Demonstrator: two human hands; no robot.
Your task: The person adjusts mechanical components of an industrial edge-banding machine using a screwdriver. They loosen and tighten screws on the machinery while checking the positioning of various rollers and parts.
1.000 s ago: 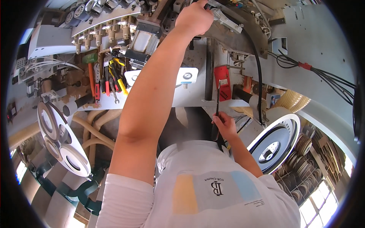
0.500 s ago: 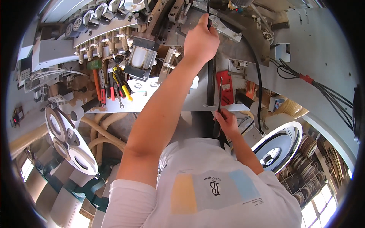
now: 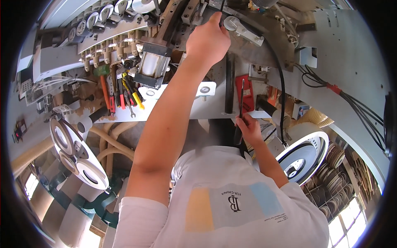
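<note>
My left hand [image 3: 209, 41] reaches far forward over the machine's metal plate. Its fingers are closed around a thin black cord [image 3: 223, 5] that runs up past the frame's top edge; the lower part of the cord is hidden by the hand. Just right of it sits a metal arm with a round roller [image 3: 232, 23]. Close to my body, my right hand [image 3: 250, 129] grips a long thin-shafted tool with a dark handle [image 3: 238, 135], its shaft pointing away from me. The tool's tip is too small to make out. Behind the shaft lies a red flat packet [image 3: 247, 95].
Pliers, wrenches and a hammer [image 3: 101, 70] lie at the left near a pneumatic cylinder [image 3: 151, 64]. A white plate with round holes [image 3: 209, 89] passes under my left forearm. A black hose [image 3: 281, 82] loops at the right. Round wheel units [image 3: 78, 153] flank me.
My left hand has shifted slightly left and farther forward, and the cord has shifted left with it. My right hand and the tool have risen a little in view.
</note>
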